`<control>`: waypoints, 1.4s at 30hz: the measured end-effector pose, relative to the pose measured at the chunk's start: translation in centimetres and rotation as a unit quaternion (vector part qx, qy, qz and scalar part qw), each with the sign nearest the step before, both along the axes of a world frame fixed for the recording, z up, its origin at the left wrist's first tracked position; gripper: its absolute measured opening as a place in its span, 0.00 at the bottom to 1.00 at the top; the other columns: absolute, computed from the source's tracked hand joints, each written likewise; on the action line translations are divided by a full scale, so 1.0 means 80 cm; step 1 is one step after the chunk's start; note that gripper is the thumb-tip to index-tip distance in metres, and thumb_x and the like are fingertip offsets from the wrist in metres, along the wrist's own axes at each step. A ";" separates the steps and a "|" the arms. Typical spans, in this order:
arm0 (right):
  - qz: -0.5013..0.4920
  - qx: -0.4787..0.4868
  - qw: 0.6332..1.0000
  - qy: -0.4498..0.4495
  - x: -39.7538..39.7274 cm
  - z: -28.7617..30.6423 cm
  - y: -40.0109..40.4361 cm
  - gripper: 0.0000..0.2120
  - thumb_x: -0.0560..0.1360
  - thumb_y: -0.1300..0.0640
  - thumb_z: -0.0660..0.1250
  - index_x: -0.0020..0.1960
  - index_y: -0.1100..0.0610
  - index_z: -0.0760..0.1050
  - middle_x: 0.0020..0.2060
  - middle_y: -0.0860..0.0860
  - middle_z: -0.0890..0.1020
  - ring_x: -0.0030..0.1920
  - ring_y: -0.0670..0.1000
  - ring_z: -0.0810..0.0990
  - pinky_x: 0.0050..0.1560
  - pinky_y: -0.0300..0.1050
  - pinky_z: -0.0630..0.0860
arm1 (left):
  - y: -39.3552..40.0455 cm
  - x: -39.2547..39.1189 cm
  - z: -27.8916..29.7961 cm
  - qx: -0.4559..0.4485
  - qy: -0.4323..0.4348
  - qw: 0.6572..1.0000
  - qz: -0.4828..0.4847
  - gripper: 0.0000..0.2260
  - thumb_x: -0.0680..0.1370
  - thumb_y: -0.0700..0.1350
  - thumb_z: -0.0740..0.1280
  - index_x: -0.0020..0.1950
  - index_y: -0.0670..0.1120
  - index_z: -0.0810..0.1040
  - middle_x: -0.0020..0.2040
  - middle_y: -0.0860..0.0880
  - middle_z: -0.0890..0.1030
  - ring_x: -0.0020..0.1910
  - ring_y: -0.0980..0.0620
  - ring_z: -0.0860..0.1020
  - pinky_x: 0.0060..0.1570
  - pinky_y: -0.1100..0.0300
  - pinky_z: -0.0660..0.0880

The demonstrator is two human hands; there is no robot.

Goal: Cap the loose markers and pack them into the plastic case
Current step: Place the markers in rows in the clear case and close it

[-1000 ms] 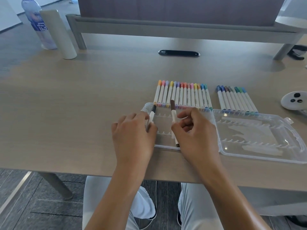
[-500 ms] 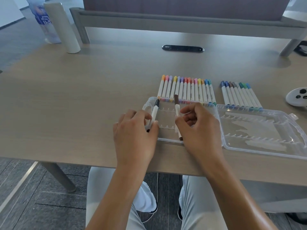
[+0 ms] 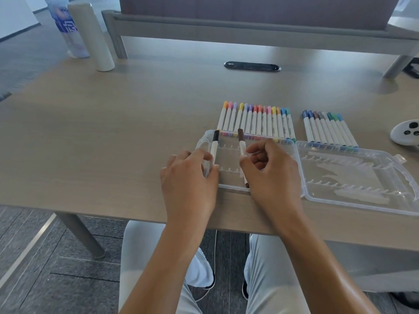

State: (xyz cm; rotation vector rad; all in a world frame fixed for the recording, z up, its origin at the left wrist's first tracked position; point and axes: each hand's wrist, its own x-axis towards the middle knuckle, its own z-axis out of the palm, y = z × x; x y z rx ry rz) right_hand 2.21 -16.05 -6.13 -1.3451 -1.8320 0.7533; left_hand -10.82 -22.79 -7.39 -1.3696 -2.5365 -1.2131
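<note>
A clear plastic case (image 3: 353, 175) lies open near the table's front edge, both halves flat. My left hand (image 3: 189, 180) holds a white marker with a black cap (image 3: 215, 142) over the left half's left end. My right hand (image 3: 269, 175) pinches a white marker with a brown cap (image 3: 241, 142) over the same half, its lower tip near the case's front rim. Behind the case lie a long row of capped markers (image 3: 256, 120) in warm and pastel colours and a shorter row of capped markers (image 3: 328, 129) in blue, grey and green.
A white cylinder (image 3: 91, 37) and a water bottle (image 3: 68, 28) stand at the table's far left. A black cable slot (image 3: 252, 65) sits at the middle back. A white controller (image 3: 407, 132) lies at the right edge. A grey partition frame runs along the back.
Both hands have stayed over the left half of the case with their markers, shifting only slightly. The camera has tilted a little.
</note>
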 end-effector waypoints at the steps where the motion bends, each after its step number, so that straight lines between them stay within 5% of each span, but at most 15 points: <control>1: 0.000 0.000 1.000 -0.001 0.000 0.000 0.000 0.07 0.78 0.51 0.71 0.55 0.48 0.78 0.39 0.41 0.81 0.42 0.42 0.80 0.46 0.52 0.84 | 0.000 0.000 0.000 -0.002 -0.002 1.000 0.003 0.08 0.76 0.51 0.74 0.54 0.53 0.83 0.43 0.52 0.79 0.47 0.49 0.75 0.51 0.47 0.75; 17: 0.003 -0.007 1.000 -0.005 0.003 -0.002 0.003 0.07 0.78 0.51 0.72 0.55 0.48 0.78 0.39 0.42 0.81 0.41 0.41 0.80 0.45 0.45 0.81 | 0.023 -0.009 0.017 -0.057 -0.034 0.998 -0.007 0.06 0.78 0.52 0.70 0.53 0.55 0.82 0.45 0.54 0.81 0.48 0.48 0.79 0.52 0.47 0.77; 29: -0.006 0.017 0.999 -0.038 -0.018 0.004 -0.006 0.07 0.76 0.51 0.72 0.53 0.46 0.77 0.38 0.41 0.81 0.40 0.41 0.79 0.44 0.44 0.79 | 0.009 -0.020 0.007 -0.063 0.028 0.994 -0.080 0.10 0.83 0.50 0.64 0.59 0.54 0.84 0.49 0.51 0.78 0.48 0.46 0.79 0.53 0.45 0.75; 35: -0.033 0.018 0.995 -0.092 -0.042 0.006 -0.008 0.05 0.77 0.49 0.70 0.52 0.46 0.77 0.38 0.40 0.80 0.41 0.40 0.79 0.47 0.47 0.80 | -0.013 -0.035 -0.002 0.028 -0.080 0.988 -0.127 0.16 0.79 0.41 0.67 0.65 0.55 0.79 0.60 0.53 0.73 0.47 0.49 0.78 0.52 0.48 0.77; 42: -0.018 0.023 0.994 -0.108 -0.058 -0.002 -0.012 0.07 0.79 0.47 0.69 0.55 0.47 0.79 0.42 0.41 0.83 0.45 0.43 0.82 0.52 0.52 0.82 | -0.020 -0.059 -0.009 -0.045 0.019 0.993 -0.111 0.19 0.77 0.59 0.65 0.66 0.56 0.79 0.62 0.52 0.78 0.62 0.46 0.74 0.64 0.44 0.69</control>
